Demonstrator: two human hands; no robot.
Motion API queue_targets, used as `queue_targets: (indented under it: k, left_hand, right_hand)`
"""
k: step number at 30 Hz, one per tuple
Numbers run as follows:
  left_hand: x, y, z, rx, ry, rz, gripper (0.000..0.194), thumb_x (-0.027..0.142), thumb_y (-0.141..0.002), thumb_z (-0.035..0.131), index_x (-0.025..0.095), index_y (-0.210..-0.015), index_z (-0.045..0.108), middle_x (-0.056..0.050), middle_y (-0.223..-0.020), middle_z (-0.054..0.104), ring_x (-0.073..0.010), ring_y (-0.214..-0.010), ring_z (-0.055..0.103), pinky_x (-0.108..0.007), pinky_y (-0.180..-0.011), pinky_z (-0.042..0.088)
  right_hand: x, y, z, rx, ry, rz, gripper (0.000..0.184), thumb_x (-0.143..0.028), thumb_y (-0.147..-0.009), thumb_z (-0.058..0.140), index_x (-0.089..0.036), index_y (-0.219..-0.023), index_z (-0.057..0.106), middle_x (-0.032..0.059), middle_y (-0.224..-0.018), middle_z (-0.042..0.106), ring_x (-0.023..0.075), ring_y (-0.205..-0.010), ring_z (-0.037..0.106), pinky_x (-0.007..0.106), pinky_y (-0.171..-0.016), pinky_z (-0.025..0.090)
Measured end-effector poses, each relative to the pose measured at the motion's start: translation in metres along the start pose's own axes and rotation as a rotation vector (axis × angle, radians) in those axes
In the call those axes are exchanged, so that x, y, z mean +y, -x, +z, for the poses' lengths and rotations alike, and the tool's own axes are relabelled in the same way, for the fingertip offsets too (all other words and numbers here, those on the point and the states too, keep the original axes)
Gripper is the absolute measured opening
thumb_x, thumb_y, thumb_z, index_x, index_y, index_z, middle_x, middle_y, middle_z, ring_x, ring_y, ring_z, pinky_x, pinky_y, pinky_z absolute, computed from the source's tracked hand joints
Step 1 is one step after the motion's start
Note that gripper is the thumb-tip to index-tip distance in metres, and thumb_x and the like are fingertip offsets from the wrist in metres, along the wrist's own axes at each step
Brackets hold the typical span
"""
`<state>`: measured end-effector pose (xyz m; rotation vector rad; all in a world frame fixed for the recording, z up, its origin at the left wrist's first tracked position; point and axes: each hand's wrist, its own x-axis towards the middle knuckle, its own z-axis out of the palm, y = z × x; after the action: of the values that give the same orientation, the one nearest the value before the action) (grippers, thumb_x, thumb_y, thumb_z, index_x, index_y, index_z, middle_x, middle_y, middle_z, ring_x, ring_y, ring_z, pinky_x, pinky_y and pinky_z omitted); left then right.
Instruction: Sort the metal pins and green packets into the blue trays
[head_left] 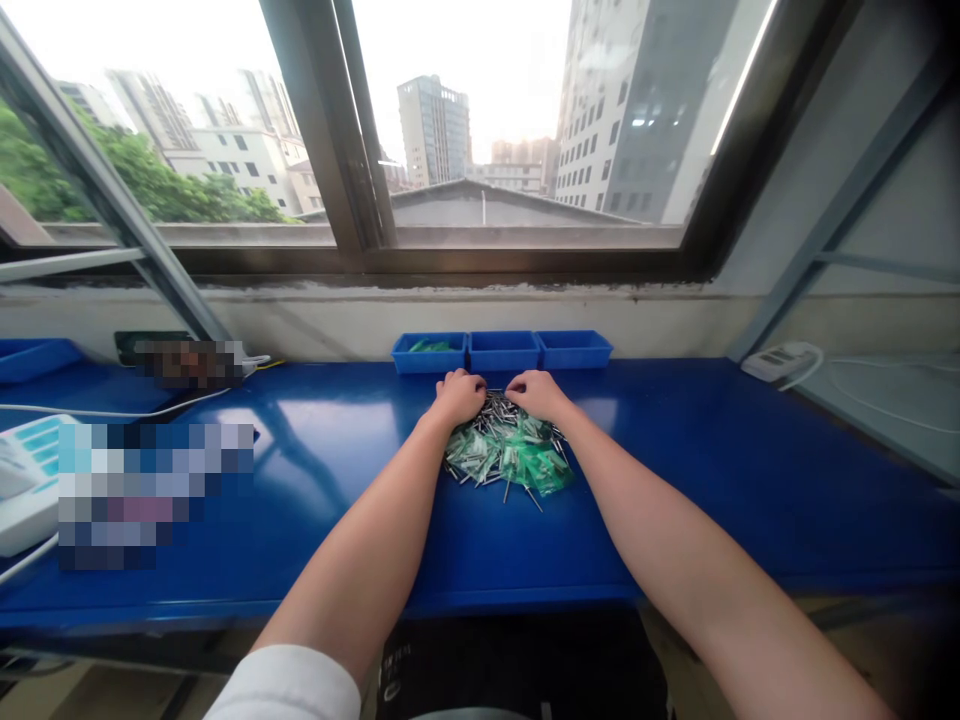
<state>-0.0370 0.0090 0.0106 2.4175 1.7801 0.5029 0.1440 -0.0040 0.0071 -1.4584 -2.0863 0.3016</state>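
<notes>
**Both hands cupped behind a heap of pins and green packets**

Just above the middle of the frame, the left hand and right hand rest knuckles-up on the far edge of a pile of metal pins and green packets. The fingers curl down over the pile's back rim, so each grip looks loosely cupped, wrapped around the heap rather than pinching any single piece; whether the fingertips close on anything beneath cannot be told. Set side by side like this, the hands form a wall that keeps the loose pieces together on the blue bench.

The pile lies at the centre of the bench, directly below three blue trays lined against the wall under the window. The leftmost tray holds something green; the other two show nothing from this angle. The trays sit within easy reach of the heap. A white power strip lies at centre right, well apart.
</notes>
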Motion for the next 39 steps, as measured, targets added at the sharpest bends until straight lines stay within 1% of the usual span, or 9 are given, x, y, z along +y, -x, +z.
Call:
queue_targets:
  k: [8, 14, 19, 23, 26, 29, 32, 35, 39]
  left_hand:
    - [0.004, 0.000, -0.001, -0.001, 0.004, -0.006, 0.030, 0.031, -0.083, 0.041, 0.023, -0.095, 0.068, -0.010, -0.107, 0.060, -0.0294, -0.105, 0.050, -0.045, -0.087, 0.041]
    - [0.003, -0.003, 0.001, 0.000, 0.035, 0.004, 0.026, 0.030, -0.083, 0.044, 0.022, -0.090, 0.068, -0.010, -0.104, 0.062, -0.0280, -0.104, 0.052, -0.043, -0.087, 0.039]
    - [0.003, -0.002, 0.002, 0.077, 0.063, 0.049, 0.023, 0.026, -0.084, 0.043, 0.020, -0.087, 0.065, -0.009, -0.100, 0.064, -0.0267, -0.101, 0.053, -0.043, -0.085, 0.038]
    - [0.007, 0.000, -0.002, 0.157, 0.119, 0.072, 0.021, 0.024, -0.085, 0.044, 0.020, -0.084, 0.065, -0.006, -0.097, 0.067, -0.0249, -0.098, 0.056, -0.042, -0.087, 0.038]
    - [0.011, 0.000, -0.007, 0.208, 0.212, 0.068, 0.020, 0.026, -0.086, 0.046, 0.020, -0.085, 0.065, -0.005, -0.093, 0.069, -0.0226, -0.094, 0.059, -0.038, -0.087, 0.040]
    - [0.013, 0.000, -0.010, 0.219, 0.319, 0.069, 0.020, 0.028, -0.086, 0.048, 0.019, -0.086, 0.067, -0.004, -0.089, 0.070, -0.0202, -0.088, 0.061, -0.033, -0.083, 0.043]
    - [0.013, 0.001, -0.012, 0.207, 0.393, 0.087, 0.020, 0.028, -0.085, 0.050, 0.019, -0.088, 0.068, -0.004, -0.090, 0.071, -0.0192, -0.087, 0.062, -0.029, -0.080, 0.045]
    - [0.012, 0.002, -0.011, 0.198, 0.438, 0.127, 0.020, 0.027, -0.084, 0.052, 0.019, -0.090, 0.069, -0.003, -0.093, 0.072, -0.0187, -0.089, 0.063, -0.027, -0.080, 0.046]
    - [0.011, 0.002, -0.009, 0.221, 0.424, 0.150, 0.019, 0.025, -0.083, 0.054, 0.019, -0.089, 0.070, -0.004, -0.091, 0.072, -0.0193, -0.088, 0.064, -0.028, -0.081, 0.047]
  right_hand:
    - [-0.005, -0.001, 0.000, -0.070, 0.013, 0.140, 0.016, -0.027, -0.077, 0.058, -0.020, -0.080, 0.072, 0.0044, -0.085, 0.072, 0.0177, -0.081, 0.064, 0.023, -0.068, 0.043]
    - [-0.005, -0.003, 0.003, -0.073, 0.071, 0.102, 0.016, -0.026, -0.081, 0.055, -0.018, -0.080, 0.070, 0.0067, -0.085, 0.071, 0.0184, -0.080, 0.062, 0.024, -0.067, 0.041]
    - [-0.002, -0.003, 0.005, -0.022, 0.050, 0.065, 0.015, -0.025, -0.082, 0.055, -0.018, -0.080, 0.068, 0.0063, -0.085, 0.070, 0.0179, -0.080, 0.061, 0.025, -0.068, 0.041]
    - [-0.002, -0.001, 0.005, 0.065, -0.022, 0.027, 0.019, -0.028, -0.082, 0.053, -0.018, -0.087, 0.068, 0.0063, -0.088, 0.070, 0.0179, -0.081, 0.061, 0.026, -0.069, 0.042]
    - [-0.006, 0.000, 0.003, 0.137, -0.068, -0.044, 0.020, -0.031, -0.082, 0.055, -0.018, -0.089, 0.069, 0.0057, -0.089, 0.070, 0.0177, -0.080, 0.060, 0.027, -0.071, 0.042]
    - [-0.010, 0.001, 0.000, 0.191, -0.109, -0.101, 0.019, -0.029, -0.083, 0.054, -0.018, -0.084, 0.070, 0.0036, -0.082, 0.070, 0.0165, -0.074, 0.060, 0.026, -0.069, 0.042]
    - [-0.010, 0.001, -0.002, 0.220, -0.174, -0.081, 0.019, -0.027, -0.082, 0.054, -0.019, -0.079, 0.070, 0.0023, -0.073, 0.069, 0.0155, -0.067, 0.060, 0.026, -0.064, 0.041]
    - [-0.007, -0.001, -0.001, 0.237, -0.243, -0.032, 0.018, -0.028, -0.080, 0.055, -0.018, -0.076, 0.070, 0.0026, -0.072, 0.069, 0.0159, -0.066, 0.060, 0.026, -0.063, 0.042]
    - [-0.002, -0.003, 0.001, 0.258, -0.468, -0.005, 0.018, -0.028, -0.073, 0.061, -0.017, -0.083, 0.070, 0.0036, -0.073, 0.070, 0.0166, -0.068, 0.062, 0.028, -0.066, 0.047]
